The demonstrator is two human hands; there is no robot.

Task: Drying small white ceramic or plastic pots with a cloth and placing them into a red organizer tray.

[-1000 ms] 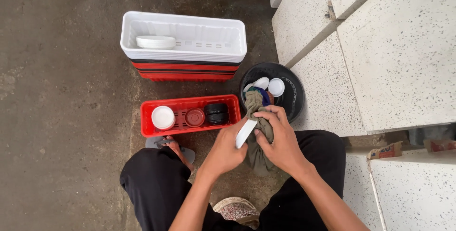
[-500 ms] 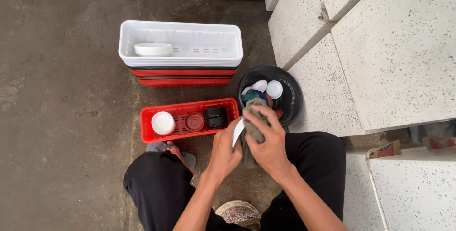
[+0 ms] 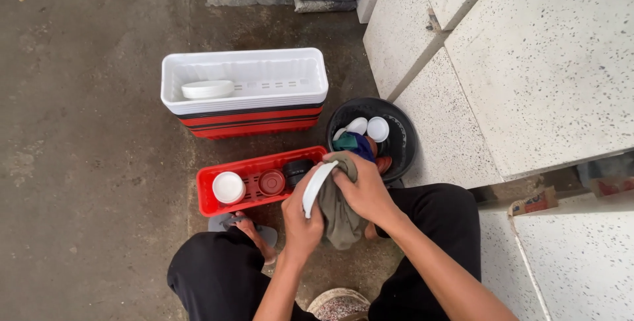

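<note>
Gripping white plate (image 3: 316, 187), left hand (image 3: 302, 215); right hand (image 3: 362, 189) clutching cloth (image 3: 338, 215).

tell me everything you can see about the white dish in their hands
The white dish is a small, shallow, round piece, plastic by its look, seen nearly edge-on as a curved white rim. The left hand grips it from below, while the right hand presses a grey-green cloth against its far face. It is held above the floor, between the red tray and the black bucket.
</note>
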